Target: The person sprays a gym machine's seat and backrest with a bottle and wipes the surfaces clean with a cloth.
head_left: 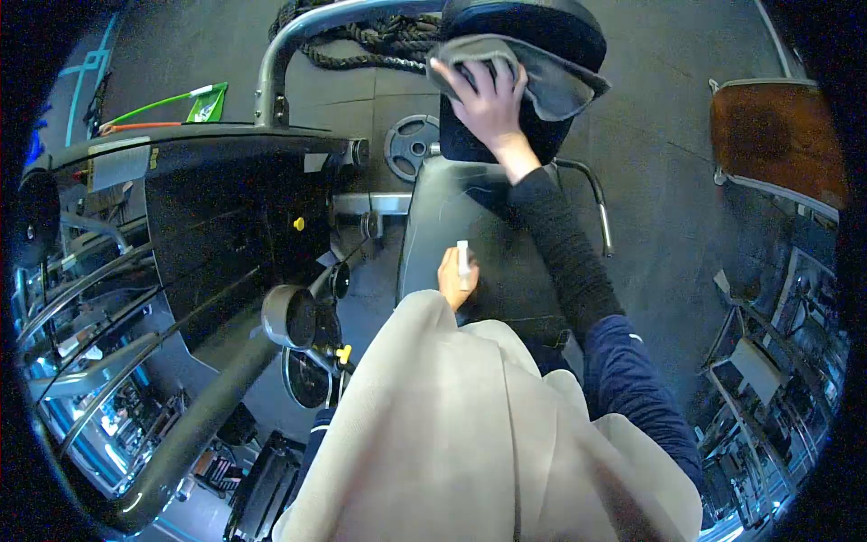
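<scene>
My right hand [492,104] presses a grey cloth [560,86] against the black upright pad [533,23] of a gym bench, its fingers bent over the fabric. Part of the cloth spreads to the right across the pad. Lower down, over the black bench seat [442,203], my left hand [450,278] is closed around a white spray bottle [463,257]. Only its narrow white top shows from above; the body is hidden by the hand and my light clothing.
To the left stands a machine frame with a dark panel [226,208] and a thick bar [194,429]. A weight plate [397,149] and black rope [379,41] are beyond the bench. At right, a metal handle [600,203] sticks out near a brown padded platform [777,135].
</scene>
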{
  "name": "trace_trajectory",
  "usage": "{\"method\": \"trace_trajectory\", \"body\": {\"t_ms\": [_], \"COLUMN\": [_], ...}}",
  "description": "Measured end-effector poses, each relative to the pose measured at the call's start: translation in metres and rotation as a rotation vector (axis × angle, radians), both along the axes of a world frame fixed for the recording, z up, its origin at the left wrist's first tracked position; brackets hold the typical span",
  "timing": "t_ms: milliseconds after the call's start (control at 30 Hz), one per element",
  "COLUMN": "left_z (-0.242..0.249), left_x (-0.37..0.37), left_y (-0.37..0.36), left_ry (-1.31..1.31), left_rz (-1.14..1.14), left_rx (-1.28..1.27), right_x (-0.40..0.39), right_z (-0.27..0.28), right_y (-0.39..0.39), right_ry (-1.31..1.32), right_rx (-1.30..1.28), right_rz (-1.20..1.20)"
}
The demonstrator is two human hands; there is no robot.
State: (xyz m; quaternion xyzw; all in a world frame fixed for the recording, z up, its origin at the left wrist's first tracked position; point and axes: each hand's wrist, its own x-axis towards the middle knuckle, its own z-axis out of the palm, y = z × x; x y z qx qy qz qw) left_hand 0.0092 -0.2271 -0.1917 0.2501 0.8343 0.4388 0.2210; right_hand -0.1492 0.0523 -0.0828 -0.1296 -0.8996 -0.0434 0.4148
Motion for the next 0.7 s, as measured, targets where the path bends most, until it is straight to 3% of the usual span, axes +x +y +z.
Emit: {"method": "trace_trajectory", "body": {"t_ms": [67,133,233,300,400,467,533,600,700], "left_z": [-0.004,-0.008,-0.014,-0.019,-0.023,-0.016,-0.013,-0.024,-0.009], "left_x": [0.001,0.016,0.032,0.034,0.028,0.026,0.025,0.03,0.025], "left_y": [-0.005,-0.009,-0.014,-0.013,-0.013,-0.009,-0.006,-0.008,-0.004], "left_ry": [0.059,-0.377,-0.215,0.048,-0.004,-0.321,-0.303,0.054,0.037], "left_rz": [0.091,0.307,0.284,0.235,0.185,0.286,0.283,0.184,0.144], "left_rx": [-0.083,0.233,0.189,0.142,0.062,0.183,0.198,0.105,0.095], "right_x": [0.023,0.049,0.082,0.102,0.102,0.097,0.079,0.057,0.033], "right_z": [0.0,-0.013,-0.007,-0.009,-0.007,0.01,0.027,0.022,0.016], "right_y": [0.026,0.05,0.073,0.08,0.086,0.078,0.059,0.046,0.017], "right_ry": [-0.061,-0.082,-0.029,0.025,0.412,0.316,0.209,0.224,0.146], "right_rx": [0.128,0.194,0.099,-0.202,-0.52,-0.414,-0.393,-0.375,-0.378], "right_rz": [0.092,0.027,-0.118,-0.233,-0.245,-0.273,-0.313,-0.291,-0.214]}}
